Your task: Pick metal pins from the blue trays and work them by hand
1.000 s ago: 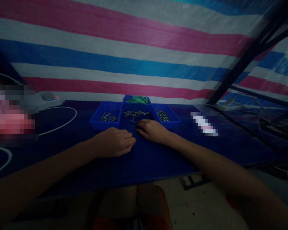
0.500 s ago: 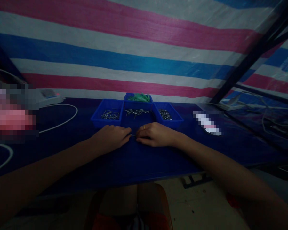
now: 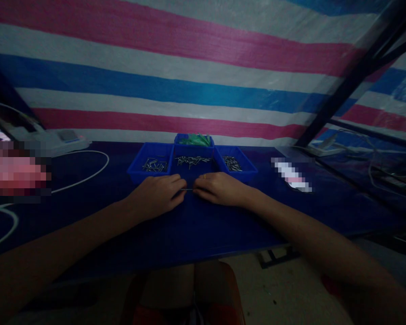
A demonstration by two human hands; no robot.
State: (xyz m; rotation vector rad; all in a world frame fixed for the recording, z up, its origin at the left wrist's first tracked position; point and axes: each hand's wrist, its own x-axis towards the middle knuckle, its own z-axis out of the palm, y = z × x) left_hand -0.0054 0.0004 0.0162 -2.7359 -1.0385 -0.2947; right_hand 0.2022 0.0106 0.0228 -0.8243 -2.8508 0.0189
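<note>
My left hand (image 3: 160, 193) and my right hand (image 3: 218, 188) rest on the dark blue table (image 3: 196, 225), fingertips pinched together. A thin metal pin (image 3: 188, 189) spans the small gap between them, and both hands grip it. Just beyond the hands stand three blue trays side by side: the left tray (image 3: 135, 168), the middle tray (image 3: 176, 152) and the right tray (image 3: 248, 168), each holding several small metal pins. A fourth blue tray (image 3: 180, 137) behind them holds green pieces.
A white cable (image 3: 88, 174) loops over the table on the left, beside a white device (image 3: 66, 137). Black metal bars (image 3: 345, 85) and more cables stand at the right. A striped pink, white and blue tarp (image 3: 189, 67) hangs behind. The table's front edge is near my knees.
My right hand drew back from the middle tray with a pin. My left hand closed in, and both hands now pinch the pin between them.
</note>
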